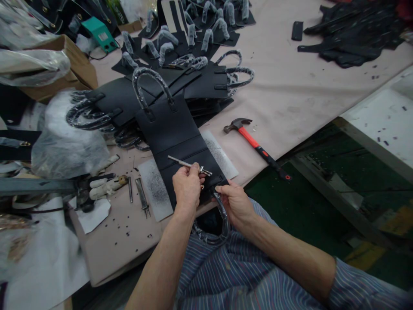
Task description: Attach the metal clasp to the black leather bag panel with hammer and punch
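Note:
A black leather bag panel (174,129) with plastic-wrapped handles lies along the table toward me. My left hand (187,187) is closed in a pinch on a thin metal tool (185,163) at the panel's near end. My right hand (234,202) grips the panel's near edge beside the wrapped lower handle (213,237), which hangs off the table over my lap. A grey mat (156,189) lies under the panel.
More black panels with wrapped handles (206,82) are stacked behind. A red-handled hammer (258,146) lies to the right. Small metal tools (142,198) and a white-handled tool (103,187) lie to the left, near plastic bags (69,137) and a cardboard box (75,62).

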`<move>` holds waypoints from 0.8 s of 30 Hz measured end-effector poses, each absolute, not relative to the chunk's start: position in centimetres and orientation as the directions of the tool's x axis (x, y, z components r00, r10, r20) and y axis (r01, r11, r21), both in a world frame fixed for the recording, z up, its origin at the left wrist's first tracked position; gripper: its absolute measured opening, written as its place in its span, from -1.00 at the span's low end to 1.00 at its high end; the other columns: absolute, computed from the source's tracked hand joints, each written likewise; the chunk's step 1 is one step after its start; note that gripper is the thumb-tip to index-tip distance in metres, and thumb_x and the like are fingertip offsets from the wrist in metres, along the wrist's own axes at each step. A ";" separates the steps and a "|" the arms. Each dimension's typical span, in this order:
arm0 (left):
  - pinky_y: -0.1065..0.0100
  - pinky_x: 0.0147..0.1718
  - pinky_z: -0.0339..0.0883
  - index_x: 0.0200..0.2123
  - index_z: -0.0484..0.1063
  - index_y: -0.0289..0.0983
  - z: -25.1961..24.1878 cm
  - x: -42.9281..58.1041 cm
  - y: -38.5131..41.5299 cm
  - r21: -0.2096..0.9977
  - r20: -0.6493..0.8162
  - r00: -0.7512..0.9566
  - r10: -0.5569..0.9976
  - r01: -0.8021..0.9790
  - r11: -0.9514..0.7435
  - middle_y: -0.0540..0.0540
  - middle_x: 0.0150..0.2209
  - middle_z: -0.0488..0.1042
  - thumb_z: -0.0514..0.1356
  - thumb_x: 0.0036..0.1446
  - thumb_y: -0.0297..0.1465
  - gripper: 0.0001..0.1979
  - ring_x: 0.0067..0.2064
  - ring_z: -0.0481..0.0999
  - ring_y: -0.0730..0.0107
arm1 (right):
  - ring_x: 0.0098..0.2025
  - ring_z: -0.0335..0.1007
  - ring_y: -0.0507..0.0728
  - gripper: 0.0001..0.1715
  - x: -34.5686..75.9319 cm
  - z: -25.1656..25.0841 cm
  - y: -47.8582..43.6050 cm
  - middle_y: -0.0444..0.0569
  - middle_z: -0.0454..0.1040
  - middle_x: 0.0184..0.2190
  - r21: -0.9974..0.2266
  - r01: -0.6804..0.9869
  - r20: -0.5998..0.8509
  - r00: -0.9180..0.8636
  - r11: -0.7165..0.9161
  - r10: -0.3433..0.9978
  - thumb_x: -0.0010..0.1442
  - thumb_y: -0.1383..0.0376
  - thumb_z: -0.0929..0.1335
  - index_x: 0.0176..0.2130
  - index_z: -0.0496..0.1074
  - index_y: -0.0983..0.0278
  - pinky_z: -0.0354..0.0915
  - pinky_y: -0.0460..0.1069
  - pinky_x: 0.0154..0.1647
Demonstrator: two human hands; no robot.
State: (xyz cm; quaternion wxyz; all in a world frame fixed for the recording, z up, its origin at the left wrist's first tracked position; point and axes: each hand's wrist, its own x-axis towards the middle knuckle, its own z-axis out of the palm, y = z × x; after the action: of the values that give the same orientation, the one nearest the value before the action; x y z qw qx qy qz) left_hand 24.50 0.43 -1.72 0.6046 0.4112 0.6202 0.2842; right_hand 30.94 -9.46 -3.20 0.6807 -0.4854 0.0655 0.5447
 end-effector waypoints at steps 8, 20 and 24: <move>0.55 -0.61 0.31 -0.37 0.47 -0.33 -1.8 24.5 0.4 0.854 -0.510 0.066 0.858 0.161 0.495 -0.11 -0.46 0.60 0.29 0.15 -0.21 -0.73 -0.49 0.60 0.40 | -0.47 0.34 0.02 -0.55 31.3 -3.1 -9.5 -0.13 0.48 -0.47 -0.530 -0.845 -0.648 0.347 -0.074 0.679 -0.33 0.42 0.51 -0.31 0.52 0.35 0.35 -0.12 -0.46; 0.55 -0.62 0.32 -0.35 0.47 -0.32 -1.4 24.1 0.4 0.831 -0.548 0.105 0.830 0.178 0.526 -0.10 -0.45 0.59 0.28 0.16 -0.20 -0.73 -0.51 0.56 0.44 | -0.61 0.16 -0.04 -0.68 33.7 -3.8 -9.7 -0.14 0.42 -0.56 -0.778 -0.540 -0.541 0.312 -0.322 0.781 -0.10 0.15 0.53 -0.41 0.46 0.30 0.13 -0.14 -0.64; 0.54 -0.65 0.30 -0.32 0.48 -0.31 -0.6 23.9 0.9 0.800 -0.595 0.160 0.788 0.211 0.561 -0.09 -0.46 0.59 0.30 0.13 -0.15 -0.69 -0.54 0.54 0.43 | -0.54 0.26 0.02 -0.55 34.1 -3.9 -9.4 -0.08 0.44 -0.51 -0.765 -0.531 -0.552 0.246 -0.365 0.797 -0.05 0.00 0.54 -0.39 0.48 0.31 0.17 -0.11 -0.60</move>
State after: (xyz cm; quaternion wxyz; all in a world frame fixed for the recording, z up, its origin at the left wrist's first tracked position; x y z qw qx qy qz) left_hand 23.87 0.87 -0.59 0.6412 0.4108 0.6078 0.2250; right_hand 34.14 -9.45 -3.87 0.5508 -0.5651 -0.1178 0.6028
